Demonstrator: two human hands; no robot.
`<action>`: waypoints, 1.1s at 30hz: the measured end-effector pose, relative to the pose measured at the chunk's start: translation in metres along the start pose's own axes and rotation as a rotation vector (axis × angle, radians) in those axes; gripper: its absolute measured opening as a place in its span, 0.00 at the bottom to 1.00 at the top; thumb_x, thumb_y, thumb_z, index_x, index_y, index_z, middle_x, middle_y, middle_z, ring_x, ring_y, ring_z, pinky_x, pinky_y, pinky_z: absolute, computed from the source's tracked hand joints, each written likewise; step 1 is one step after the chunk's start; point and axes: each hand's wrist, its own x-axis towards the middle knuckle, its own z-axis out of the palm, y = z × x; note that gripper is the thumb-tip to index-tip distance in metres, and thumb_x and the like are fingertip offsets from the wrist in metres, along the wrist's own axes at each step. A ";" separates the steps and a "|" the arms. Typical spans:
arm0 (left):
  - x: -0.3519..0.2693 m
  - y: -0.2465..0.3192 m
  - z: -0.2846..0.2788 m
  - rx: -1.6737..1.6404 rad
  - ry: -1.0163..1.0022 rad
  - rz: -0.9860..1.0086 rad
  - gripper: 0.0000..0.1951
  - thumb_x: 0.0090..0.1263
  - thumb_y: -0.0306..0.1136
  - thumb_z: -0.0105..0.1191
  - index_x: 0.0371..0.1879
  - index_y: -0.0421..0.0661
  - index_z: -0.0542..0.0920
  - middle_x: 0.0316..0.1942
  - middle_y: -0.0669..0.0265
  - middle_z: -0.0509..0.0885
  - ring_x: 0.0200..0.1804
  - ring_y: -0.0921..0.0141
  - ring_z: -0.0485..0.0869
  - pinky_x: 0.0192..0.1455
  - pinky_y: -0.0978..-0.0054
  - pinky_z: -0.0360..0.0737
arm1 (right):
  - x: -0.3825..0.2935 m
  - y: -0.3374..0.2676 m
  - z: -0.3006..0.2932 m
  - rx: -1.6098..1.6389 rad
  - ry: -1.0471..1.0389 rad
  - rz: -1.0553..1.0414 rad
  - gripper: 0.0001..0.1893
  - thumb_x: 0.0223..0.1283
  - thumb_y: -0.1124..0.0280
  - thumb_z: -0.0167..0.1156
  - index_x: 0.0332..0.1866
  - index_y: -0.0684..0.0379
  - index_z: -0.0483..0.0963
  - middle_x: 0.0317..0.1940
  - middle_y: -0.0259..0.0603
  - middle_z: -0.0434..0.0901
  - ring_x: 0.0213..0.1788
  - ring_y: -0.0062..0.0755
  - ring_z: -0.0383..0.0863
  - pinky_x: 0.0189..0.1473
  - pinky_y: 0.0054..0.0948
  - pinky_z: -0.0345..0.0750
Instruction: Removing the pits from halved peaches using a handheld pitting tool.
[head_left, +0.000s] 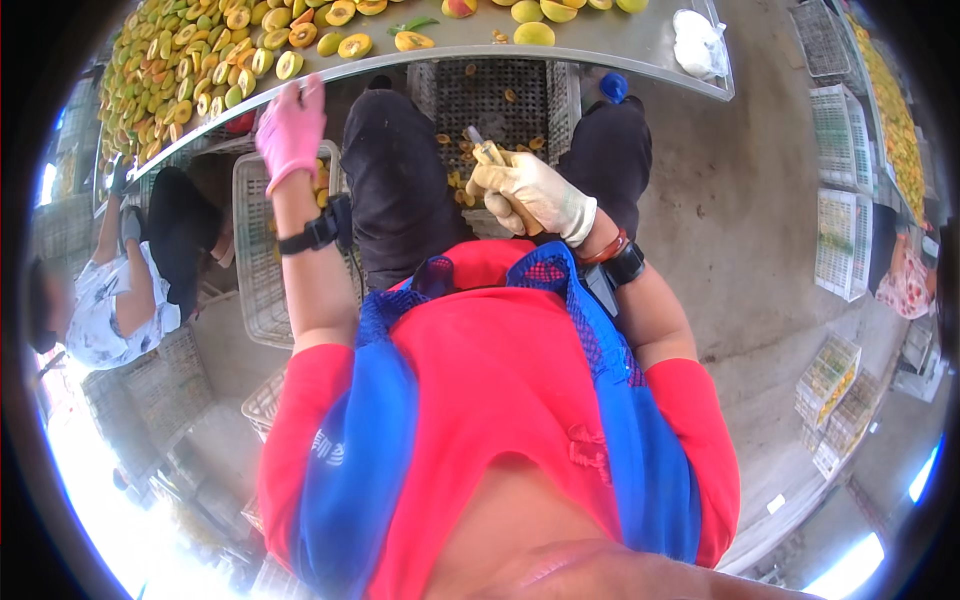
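Note:
My left hand (292, 129), in a pink glove, is at the metal table's (465, 54) near edge, close to halved fruit like apricots or peaches (289, 64); its fingers are blurred and I cannot tell whether it holds anything. My right hand (532, 191), in a stained whitish glove, is closed around a small hand tool (489, 154) with a yellowish handle, above my lap. The tool's exact kind cannot be told. Many halves lie piled on the table's left side, with a green leaf (414, 26) near the middle.
Between my knees stands a plastic crate (568, 105) with fruit bits inside. A pale basket (262, 300) holding some fruit is beside my left leg. A white plastic bag (696, 45) lies at the table's right corner. Another person (124, 307) sits at the left; stacked crates (840, 240) stand right.

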 end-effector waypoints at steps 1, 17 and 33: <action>0.009 0.013 0.010 -0.056 -0.040 0.023 0.33 0.75 0.63 0.44 0.58 0.45 0.82 0.56 0.51 0.85 0.59 0.51 0.82 0.63 0.55 0.75 | 0.002 -0.002 0.000 -0.018 0.021 -0.018 0.12 0.75 0.63 0.56 0.41 0.63 0.73 0.16 0.32 0.72 0.13 0.20 0.68 0.17 0.23 0.64; 0.105 0.105 0.128 -0.397 -0.384 0.323 0.35 0.64 0.43 0.69 0.68 0.40 0.72 0.58 0.53 0.84 0.59 0.60 0.83 0.64 0.66 0.77 | 0.002 -0.003 -0.009 -0.120 0.226 -0.070 0.15 0.75 0.59 0.58 0.45 0.63 0.74 0.20 0.31 0.72 0.16 0.21 0.70 0.19 0.22 0.67; -0.055 0.135 0.038 -1.363 -0.520 0.323 0.26 0.73 0.29 0.62 0.69 0.49 0.70 0.52 0.69 0.80 0.43 0.80 0.79 0.41 0.82 0.79 | 0.005 -0.017 0.008 -0.596 0.500 -0.581 0.11 0.68 0.68 0.63 0.47 0.63 0.72 0.24 0.37 0.78 0.24 0.23 0.79 0.28 0.30 0.76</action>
